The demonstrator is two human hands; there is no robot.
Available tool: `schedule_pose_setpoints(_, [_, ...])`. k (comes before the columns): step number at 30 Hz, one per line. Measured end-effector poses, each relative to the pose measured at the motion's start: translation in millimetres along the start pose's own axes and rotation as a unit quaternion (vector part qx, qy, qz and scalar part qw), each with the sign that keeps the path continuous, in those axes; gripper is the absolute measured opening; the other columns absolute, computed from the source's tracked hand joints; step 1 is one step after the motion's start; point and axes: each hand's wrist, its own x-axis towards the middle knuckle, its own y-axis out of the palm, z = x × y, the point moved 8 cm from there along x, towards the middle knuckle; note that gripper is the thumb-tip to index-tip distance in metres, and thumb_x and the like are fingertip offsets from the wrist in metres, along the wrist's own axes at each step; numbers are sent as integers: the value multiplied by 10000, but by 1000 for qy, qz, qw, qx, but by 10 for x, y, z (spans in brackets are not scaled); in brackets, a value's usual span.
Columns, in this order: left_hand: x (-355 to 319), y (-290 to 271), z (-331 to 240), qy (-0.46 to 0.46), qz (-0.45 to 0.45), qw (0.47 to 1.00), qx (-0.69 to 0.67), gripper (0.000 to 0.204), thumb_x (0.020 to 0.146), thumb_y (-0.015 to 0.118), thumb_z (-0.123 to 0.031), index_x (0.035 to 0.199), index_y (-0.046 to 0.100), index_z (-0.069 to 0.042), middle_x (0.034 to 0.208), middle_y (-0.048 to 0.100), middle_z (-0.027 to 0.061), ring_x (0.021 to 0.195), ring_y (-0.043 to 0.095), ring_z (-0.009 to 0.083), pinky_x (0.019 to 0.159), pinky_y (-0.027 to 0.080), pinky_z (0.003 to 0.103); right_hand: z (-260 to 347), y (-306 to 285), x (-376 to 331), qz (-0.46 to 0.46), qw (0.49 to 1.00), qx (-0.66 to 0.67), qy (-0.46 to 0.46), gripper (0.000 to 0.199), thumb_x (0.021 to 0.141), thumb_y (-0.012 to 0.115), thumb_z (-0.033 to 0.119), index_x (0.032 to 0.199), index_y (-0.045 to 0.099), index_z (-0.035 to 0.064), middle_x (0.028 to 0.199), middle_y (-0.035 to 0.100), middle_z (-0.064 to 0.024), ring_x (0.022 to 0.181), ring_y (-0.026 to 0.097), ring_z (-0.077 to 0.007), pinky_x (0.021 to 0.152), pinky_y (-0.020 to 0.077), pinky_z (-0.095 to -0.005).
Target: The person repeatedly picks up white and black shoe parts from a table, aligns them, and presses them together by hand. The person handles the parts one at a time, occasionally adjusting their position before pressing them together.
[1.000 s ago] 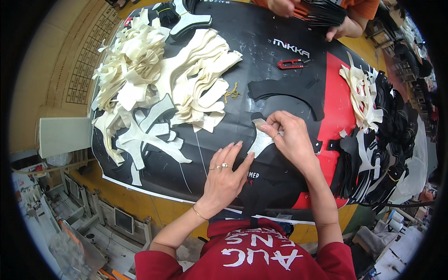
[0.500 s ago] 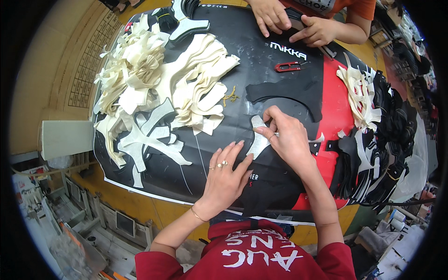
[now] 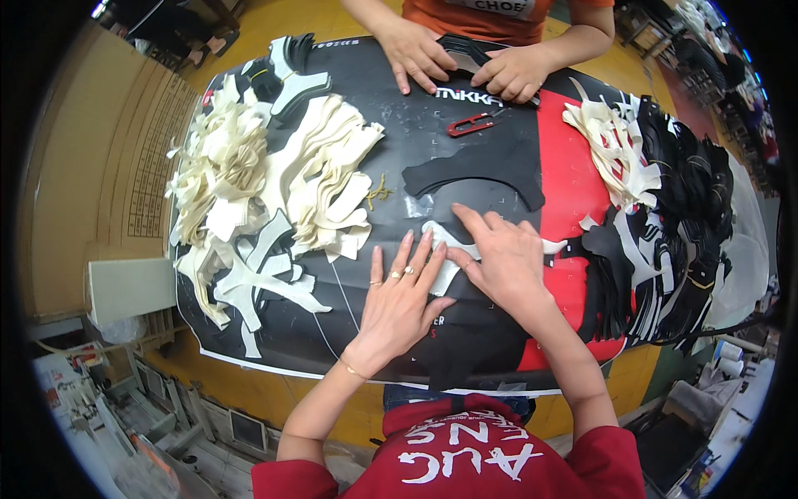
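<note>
Downward view from head (fisheye)

The black-and-red table [image 3: 399,125] carries: cream cloth pieces [image 3: 320,179], 10 o'clock; red snips [image 3: 470,124], 12 o'clock; black cloth strips [image 3: 611,274], 3 o'clock; white cloth piece [image 3: 444,278], centre.

A person's left hand [image 3: 397,291] and right hand [image 3: 507,258] rest on a pale cut fabric piece [image 3: 446,276] at a black-and-red table [image 3: 382,224].

The left hand lies flat, fingers spread, fingertips on the piece; the right, palm down, covers its middle – one pale tip shows beyond the wrist side. Farther in are curved black pieces [image 3: 482,166] and red-handled snips [image 3: 471,125]; to the left, layered cream pieces [image 3: 320,183] beside a crumpled cream heap [image 3: 220,158]; to the right, black bundles [image 3: 690,175]. Across the table – a co-worker's hands [image 3: 511,73] on a dark stack [image 3: 467,51].
</note>
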Motion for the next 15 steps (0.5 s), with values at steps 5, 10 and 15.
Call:
schedule_pose_setpoints(5, [-162, -57, 125, -29, 42, 999, 20, 834, 939, 607, -517, 1578, 315, -67, 1649, 282, 147, 1544, 201, 338, 1224, 26, 595, -343, -257, -278, 9, 996, 60, 70, 372, 896, 732, 403, 1086, 723, 84, 893, 733, -104, 772, 691, -281, 724, 502, -386])
schedule_pose_setpoints(10, [-132, -178, 71, -22, 18, 999, 24, 849, 942, 605, -518, 1572, 308, -32, 1646, 256, 201, 1544, 180, 378, 1227, 33, 579, -627, -138, -420, 36, 947, 260, 185, 252, 915, 730, 287, 1011, 713, 55, 870, 739, -125, 720, 700, -298, 657, 511, -416])
schedule_pose_setpoints(15, [69, 14, -115, 18, 30, 999, -10, 904, 937, 610, -523, 1580, 252, 1, 1655, 196, 237, 1544, 169, 387, 1230, 70, 563, -693, -56, -485, 8, 932, 293, 211, 216, 910, 735, 241, 976, 725, 36, 772, 726, -128, 640, 687, -256, 617, 503, -381])
